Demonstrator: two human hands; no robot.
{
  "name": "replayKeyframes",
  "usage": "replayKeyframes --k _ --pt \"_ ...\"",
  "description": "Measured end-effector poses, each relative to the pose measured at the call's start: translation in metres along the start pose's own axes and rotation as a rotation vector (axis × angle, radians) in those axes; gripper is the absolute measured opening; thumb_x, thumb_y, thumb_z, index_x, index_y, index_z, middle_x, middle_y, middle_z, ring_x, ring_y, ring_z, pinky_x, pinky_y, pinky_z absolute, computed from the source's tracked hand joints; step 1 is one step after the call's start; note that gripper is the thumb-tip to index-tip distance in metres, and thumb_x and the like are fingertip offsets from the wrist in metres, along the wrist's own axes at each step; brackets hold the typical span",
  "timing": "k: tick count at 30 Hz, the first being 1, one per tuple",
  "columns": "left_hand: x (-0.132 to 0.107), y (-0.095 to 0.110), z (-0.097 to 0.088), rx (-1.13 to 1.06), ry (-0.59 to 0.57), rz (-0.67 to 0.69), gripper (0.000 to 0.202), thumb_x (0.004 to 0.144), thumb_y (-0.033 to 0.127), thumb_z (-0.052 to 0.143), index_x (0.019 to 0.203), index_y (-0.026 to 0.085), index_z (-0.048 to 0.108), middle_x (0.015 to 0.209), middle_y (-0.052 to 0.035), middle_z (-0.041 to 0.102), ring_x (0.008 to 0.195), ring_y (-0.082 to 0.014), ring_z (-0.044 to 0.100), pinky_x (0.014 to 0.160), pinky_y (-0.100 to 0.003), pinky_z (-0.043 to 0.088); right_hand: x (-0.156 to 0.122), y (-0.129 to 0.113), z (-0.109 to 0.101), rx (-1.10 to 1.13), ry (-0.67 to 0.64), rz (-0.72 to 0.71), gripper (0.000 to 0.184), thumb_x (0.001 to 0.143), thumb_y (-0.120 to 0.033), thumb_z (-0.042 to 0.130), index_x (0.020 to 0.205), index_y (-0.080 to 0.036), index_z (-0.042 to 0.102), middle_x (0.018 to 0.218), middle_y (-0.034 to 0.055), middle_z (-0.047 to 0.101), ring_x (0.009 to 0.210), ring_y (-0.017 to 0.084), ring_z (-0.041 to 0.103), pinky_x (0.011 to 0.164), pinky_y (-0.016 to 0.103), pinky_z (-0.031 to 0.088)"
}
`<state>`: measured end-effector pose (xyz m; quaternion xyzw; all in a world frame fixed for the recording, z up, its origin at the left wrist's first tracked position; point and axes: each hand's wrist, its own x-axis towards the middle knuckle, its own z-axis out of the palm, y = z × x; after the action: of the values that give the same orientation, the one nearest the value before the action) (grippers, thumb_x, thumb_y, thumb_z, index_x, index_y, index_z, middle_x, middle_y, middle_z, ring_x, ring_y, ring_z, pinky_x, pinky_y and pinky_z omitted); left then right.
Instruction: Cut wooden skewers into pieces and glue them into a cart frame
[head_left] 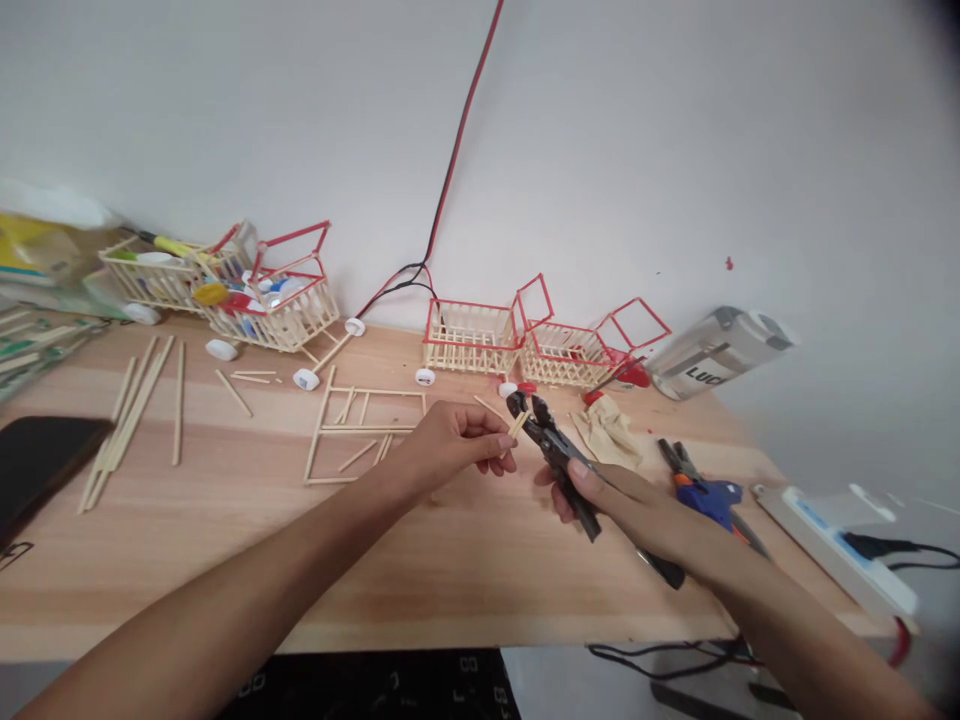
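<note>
My left hand point(457, 440) pinches a short wooden stick point(517, 424) between thumb and fingers, holding it just above the wooden table point(225, 520). My right hand point(637, 510) grips black cutting pliers point(551, 450), whose open jaws sit around the end of the stick. A flat frame of glued sticks point(352, 430) lies on the table just behind my left hand.
Two red-rimmed stick baskets point(472, 338) stand by the wall, and further baskets point(270, 300) filled with bottle caps are at the back left. Loose long sticks point(131, 410), white caps, a blue glue gun point(709, 495), a power strip point(832, 545), a black phone point(37, 460) and red-black wires lie around.
</note>
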<state>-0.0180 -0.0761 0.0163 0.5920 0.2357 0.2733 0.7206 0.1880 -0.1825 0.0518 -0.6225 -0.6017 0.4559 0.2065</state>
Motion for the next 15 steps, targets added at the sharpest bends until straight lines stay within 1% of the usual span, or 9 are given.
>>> replayKeyframes --k 1,3,7,12,15 --pt "0.0 -0.0006 0.0 0.001 -0.004 -0.008 0.025 0.075 0.035 0.072 0.073 0.012 0.065 0.07 -0.006 0.07 0.059 -0.0102 0.06 0.06 -0.023 0.045 0.0008 -0.0001 0.0006 -0.018 -0.013 -0.018 0.059 0.091 -0.065 0.032 0.089 -0.017 0.066 0.082 0.0082 0.062 0.082 0.02 0.058 0.071 0.032 0.046" --pt "-0.0001 -0.0014 -0.0003 0.003 -0.009 -0.019 0.025 0.075 0.035 0.072 0.073 0.012 0.065 0.069 -0.0062 0.07 0.059 -0.0102 0.059 0.059 -0.023 0.045 0.0026 0.0009 0.0014 -0.044 -0.024 -0.026 0.058 0.093 -0.063 0.03 0.089 -0.017 0.065 0.08 0.0071 0.061 0.079 0.019 0.057 0.069 0.03 0.046" --pt "-0.0004 -0.0008 -0.0006 0.013 -0.003 -0.043 0.024 0.074 0.035 0.071 0.072 0.011 0.065 0.068 -0.0057 0.07 0.058 -0.01 0.06 0.058 -0.022 0.045 0.0045 0.0033 0.0022 -0.033 -0.018 0.03 0.057 0.093 -0.063 0.031 0.096 -0.016 0.062 0.074 0.0049 0.059 0.068 0.017 0.056 0.058 0.027 0.043" --pt "-0.0015 0.0028 0.0015 0.019 0.008 -0.106 0.021 0.074 0.031 0.07 0.072 0.011 0.065 0.068 -0.0054 0.07 0.057 -0.0095 0.06 0.058 -0.021 0.045 0.0031 0.0009 0.0037 -0.031 -0.015 0.079 0.059 0.091 -0.066 0.032 0.089 -0.015 0.06 0.067 0.0024 0.054 0.061 0.014 0.053 0.053 0.026 0.041" --pt "-0.0017 0.0038 0.003 0.039 0.015 -0.138 0.018 0.075 0.028 0.069 0.071 0.011 0.065 0.067 -0.0057 0.07 0.056 -0.0096 0.06 0.057 -0.021 0.045 0.0022 0.0005 0.0046 -0.04 -0.006 0.117 0.06 0.089 -0.068 0.032 0.089 -0.015 0.06 0.065 0.0021 0.053 0.058 0.014 0.053 0.05 0.025 0.041"
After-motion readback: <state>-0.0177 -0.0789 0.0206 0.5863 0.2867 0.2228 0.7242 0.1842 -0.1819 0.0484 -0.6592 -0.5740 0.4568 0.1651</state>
